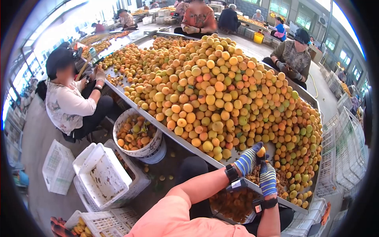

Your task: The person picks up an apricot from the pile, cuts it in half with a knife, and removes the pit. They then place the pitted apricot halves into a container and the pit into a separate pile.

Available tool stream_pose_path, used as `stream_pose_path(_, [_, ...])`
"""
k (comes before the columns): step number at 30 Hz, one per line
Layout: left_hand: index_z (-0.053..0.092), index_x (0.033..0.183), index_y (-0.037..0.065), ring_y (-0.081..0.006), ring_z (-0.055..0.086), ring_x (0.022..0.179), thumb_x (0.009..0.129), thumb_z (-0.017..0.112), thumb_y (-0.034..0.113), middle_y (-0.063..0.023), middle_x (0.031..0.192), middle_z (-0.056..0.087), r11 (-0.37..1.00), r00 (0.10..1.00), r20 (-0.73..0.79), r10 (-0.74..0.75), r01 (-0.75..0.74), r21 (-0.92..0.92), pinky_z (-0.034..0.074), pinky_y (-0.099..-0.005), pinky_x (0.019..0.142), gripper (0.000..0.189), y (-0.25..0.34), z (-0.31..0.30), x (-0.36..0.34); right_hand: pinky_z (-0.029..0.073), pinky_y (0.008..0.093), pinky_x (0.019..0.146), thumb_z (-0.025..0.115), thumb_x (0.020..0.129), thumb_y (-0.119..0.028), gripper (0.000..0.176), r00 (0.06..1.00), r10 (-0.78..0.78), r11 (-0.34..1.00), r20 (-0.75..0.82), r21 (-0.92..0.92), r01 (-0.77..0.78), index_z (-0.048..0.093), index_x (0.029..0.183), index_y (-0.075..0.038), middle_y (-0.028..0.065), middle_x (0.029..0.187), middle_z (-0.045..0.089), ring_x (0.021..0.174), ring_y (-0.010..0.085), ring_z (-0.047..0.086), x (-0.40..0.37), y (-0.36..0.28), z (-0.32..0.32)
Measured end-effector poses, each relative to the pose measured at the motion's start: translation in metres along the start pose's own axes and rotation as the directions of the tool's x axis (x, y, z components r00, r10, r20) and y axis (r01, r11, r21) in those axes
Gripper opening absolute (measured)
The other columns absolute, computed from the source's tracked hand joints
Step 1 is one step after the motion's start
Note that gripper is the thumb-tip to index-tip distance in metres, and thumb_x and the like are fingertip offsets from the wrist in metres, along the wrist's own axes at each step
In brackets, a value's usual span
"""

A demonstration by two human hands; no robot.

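My left hand (249, 158), in a blue, white and yellow striped glove with dark fingertips, is closed on an apricot (261, 152) just over the near edge of the metal table. Close against it, my right hand (268, 177) in a matching glove has its fingers closed at the underside of the same fruit; what they grip there is too small to tell. A big heap of orange, yellow and greenish apricots (213, 98) rises beyond my hands. Broken brownish pieces (281, 181) lie on the table beside my right hand.
A white bucket (152, 152) of split fruit and stacked white crates (100, 173) stand at my left. Below the table edge is a container of brown pieces (233, 203). People sit around the table, one at the left (71, 100). More crates (343, 150) are stacked at the right.
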State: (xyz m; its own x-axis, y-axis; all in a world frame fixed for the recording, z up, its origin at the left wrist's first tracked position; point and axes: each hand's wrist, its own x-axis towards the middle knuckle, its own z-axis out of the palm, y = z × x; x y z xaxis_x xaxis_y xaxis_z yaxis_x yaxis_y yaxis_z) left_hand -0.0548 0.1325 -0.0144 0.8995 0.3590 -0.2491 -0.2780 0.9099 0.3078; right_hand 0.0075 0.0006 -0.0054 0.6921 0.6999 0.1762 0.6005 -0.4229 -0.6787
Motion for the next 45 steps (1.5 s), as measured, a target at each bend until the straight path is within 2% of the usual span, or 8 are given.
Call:
stream_pose_path(2, [0.050, 0.114, 0.003, -0.0266, 0.061, 0.093, 0.091, 0.059, 0.026, -0.0126, 0.106, 0.060, 0.985, 0.987, -0.021, -0.156, 0.154, -0.074, 0.053, -0.0408, 0.079, 0.034, 0.007, 0.003, -0.007, 0.041, 0.0396, 0.055, 0.042, 0.097, -0.029, 0.040, 0.999, -0.046, 0.990, 0.022, -0.134, 0.048, 0.060, 0.087, 0.006, 0.0228, 0.067, 0.059, 0.057, 0.0345, 0.055, -0.002, -0.007, 0.000])
stream_pose_path(6, [0.054, 0.110, 0.002, -0.0263, 0.063, 0.090, 0.092, 0.056, 0.020, -0.0138, 0.104, 0.062, 1.000, 0.999, -0.049, -0.018, 0.017, -0.011, 0.054, -0.0404, 0.079, 0.026, 0.002, -0.006, -0.004, 0.043, 0.0421, 0.058, 0.045, 0.096, -0.027, 0.038, 0.998, -0.047, 0.993, 0.047, -0.110, 0.051, 0.060, 0.090, 0.007, 0.0265, 0.070, 0.059, 0.065, 0.0410, 0.058, -0.008, -0.019, 0.000])
stream_pose_path(10, [0.051, 0.114, 0.000, -0.0203, 0.062, 0.092, 0.089, 0.059, 0.013, -0.0137, 0.109, 0.061, 0.853, 0.960, -0.003, 0.279, -0.247, 0.459, 0.054, -0.0332, 0.080, 0.030, -0.002, 0.000, 0.000, 0.045, 0.0415, 0.060, 0.046, 0.095, -0.025, 0.035, 0.985, 0.065, 0.985, 0.162, -0.166, -0.038, 0.061, 0.096, 0.007, 0.0290, 0.075, 0.060, 0.071, 0.0422, 0.060, -0.002, -0.030, -0.010])
stream_pose_path(13, [0.048, 0.117, 0.000, -0.0204, 0.062, 0.091, 0.089, 0.060, 0.015, -0.0135, 0.108, 0.060, 0.765, 0.921, 0.012, 0.389, -0.330, 0.553, 0.054, -0.0325, 0.079, 0.034, -0.001, 0.013, -0.007, 0.045, 0.0414, 0.060, 0.046, 0.095, -0.025, 0.035, 0.985, 0.092, 0.988, 0.145, 0.106, -0.108, 0.061, 0.095, 0.007, 0.0278, 0.074, 0.060, 0.070, 0.0416, 0.060, -0.003, -0.031, -0.010])
stream_pose_path(20, [0.054, 0.107, 0.001, -0.0263, 0.062, 0.088, 0.089, 0.061, 0.019, -0.0135, 0.099, 0.061, 0.997, 0.995, -0.071, -0.068, 0.070, 0.023, 0.054, -0.0418, 0.079, 0.026, -0.003, 0.001, -0.010, 0.045, 0.0431, 0.059, 0.046, 0.095, -0.027, 0.037, 0.999, -0.037, 0.992, 0.025, -0.117, 0.040, 0.061, 0.093, 0.006, 0.0258, 0.073, 0.061, 0.069, 0.0410, 0.060, -0.008, -0.028, -0.008])
stream_pose_path(26, [0.060, 0.098, 0.001, -0.0197, 0.061, 0.086, 0.093, 0.054, 0.026, -0.0090, 0.093, 0.064, 0.948, 0.977, 0.153, 0.151, -0.187, 0.259, 0.051, -0.0333, 0.078, 0.026, -0.001, -0.012, -0.005, 0.047, 0.0456, 0.068, 0.043, 0.094, -0.037, 0.042, 0.997, 0.010, 0.998, 0.080, 0.057, -0.015, 0.063, 0.099, -0.001, 0.0254, 0.083, 0.063, 0.080, 0.0412, 0.061, -0.001, -0.039, -0.010])
stream_pose_path(37, [0.047, 0.121, -0.004, -0.0256, 0.059, 0.104, 0.081, 0.071, 0.017, -0.0163, 0.116, 0.056, 0.955, 0.946, 0.325, -0.012, -0.085, 0.284, 0.050, -0.0372, 0.091, 0.051, 0.006, 0.016, -0.020, 0.045, 0.0448, 0.065, 0.049, 0.093, -0.028, 0.036, 0.986, 0.114, 0.921, 0.122, 0.359, -0.151, 0.061, 0.091, 0.006, 0.0267, 0.078, 0.061, 0.076, 0.0423, 0.058, -0.011, -0.048, -0.044])
stream_pose_path(45, [0.043, 0.125, -0.001, -0.0287, 0.059, 0.106, 0.084, 0.064, 0.009, -0.0183, 0.120, 0.054, 0.958, 0.952, 0.305, -0.026, -0.063, 0.279, 0.050, -0.0388, 0.092, 0.047, 0.008, 0.021, -0.024, 0.048, 0.0451, 0.065, 0.051, 0.091, -0.030, 0.037, 0.997, -0.037, 0.999, -0.072, 0.005, 0.038, 0.062, 0.092, 0.005, 0.0266, 0.078, 0.062, 0.076, 0.0405, 0.061, -0.027, -0.029, -0.038])
